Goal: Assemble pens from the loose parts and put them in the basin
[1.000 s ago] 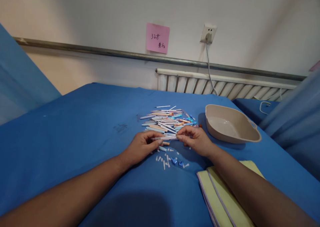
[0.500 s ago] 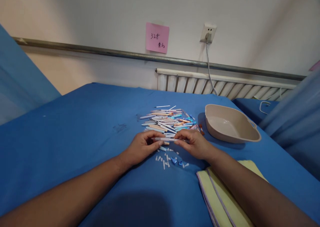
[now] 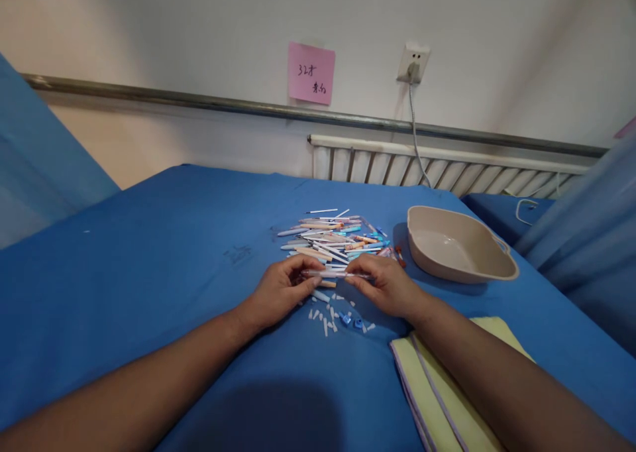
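A pale, slim pen [image 3: 332, 274] lies level between my two hands. My left hand [image 3: 282, 289] pinches its left end with thumb and fingers. My right hand [image 3: 385, 284] is closed on the right end. Just beyond them, a pile of pen parts [image 3: 325, 238] is spread on the blue cloth: white refills and barrels in grey, orange and light blue. Nearer to me, below the pen, are several small white tips [image 3: 326, 325] and blue caps [image 3: 352, 320]. My fingers hide some of the pen's ends.
A beige plastic basin [image 3: 457, 246] stands to the right of the pile. Under my right forearm is a folded yellow towel [image 3: 442, 392]. Behind the blue-covered table [image 3: 124, 273] are a radiator [image 3: 377, 160], a wall rail and a plugged-in socket [image 3: 413, 62].
Both hands stay almost in place, with the pen still held between them. The pen and fingers have shifted very slightly.
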Demonstrator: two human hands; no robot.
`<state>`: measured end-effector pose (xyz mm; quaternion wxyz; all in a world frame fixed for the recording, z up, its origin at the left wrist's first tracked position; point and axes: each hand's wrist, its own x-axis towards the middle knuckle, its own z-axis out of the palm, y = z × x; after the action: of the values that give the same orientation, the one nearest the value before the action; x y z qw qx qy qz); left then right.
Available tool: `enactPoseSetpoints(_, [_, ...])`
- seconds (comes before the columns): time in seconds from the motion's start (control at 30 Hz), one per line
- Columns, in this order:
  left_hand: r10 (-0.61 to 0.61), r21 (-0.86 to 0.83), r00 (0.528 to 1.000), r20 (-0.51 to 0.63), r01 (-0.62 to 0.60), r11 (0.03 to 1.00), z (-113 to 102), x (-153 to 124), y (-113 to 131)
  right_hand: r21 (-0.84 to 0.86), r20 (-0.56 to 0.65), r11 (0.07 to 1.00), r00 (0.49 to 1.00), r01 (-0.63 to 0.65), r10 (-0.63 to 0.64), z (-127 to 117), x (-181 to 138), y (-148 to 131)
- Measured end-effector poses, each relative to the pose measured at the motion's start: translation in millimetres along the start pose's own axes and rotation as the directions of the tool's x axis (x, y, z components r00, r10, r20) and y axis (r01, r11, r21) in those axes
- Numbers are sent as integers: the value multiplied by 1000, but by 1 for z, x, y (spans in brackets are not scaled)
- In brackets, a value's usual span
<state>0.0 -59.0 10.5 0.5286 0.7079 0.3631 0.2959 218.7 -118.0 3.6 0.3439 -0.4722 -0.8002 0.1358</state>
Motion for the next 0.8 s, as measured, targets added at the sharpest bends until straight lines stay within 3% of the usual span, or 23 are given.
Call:
enactPoseSetpoints(0.13, [-7, -109, 1000, 22, 9, 994, 0, -2, 2, 5, -15, 1000, 1000, 3, -3, 0, 1, 0])
enactPoseSetpoints(0.27, [-64, -63, 996, 61, 67, 996, 1, -1, 2, -5, -4, 1000, 1000, 8, -8, 0, 0, -1])
enactPoseSetpoints(0.43, [38, -109, 999, -8, -39, 993, 1, 0, -1, -4, -3, 1000, 1000, 16, -16, 0, 0, -2])
enactPoseSetpoints(0.63, [-63, -98, 993, 100, 72, 993, 0, 0, 0, -13, -20, 1000, 1000, 17, -18, 1, -1, -2])
enactPoseSetpoints(0.8, [50, -109, 999, 3, -50, 993, 1, 1, -1, -21, -20, 999, 999, 35, -35, 1, 0, -1])
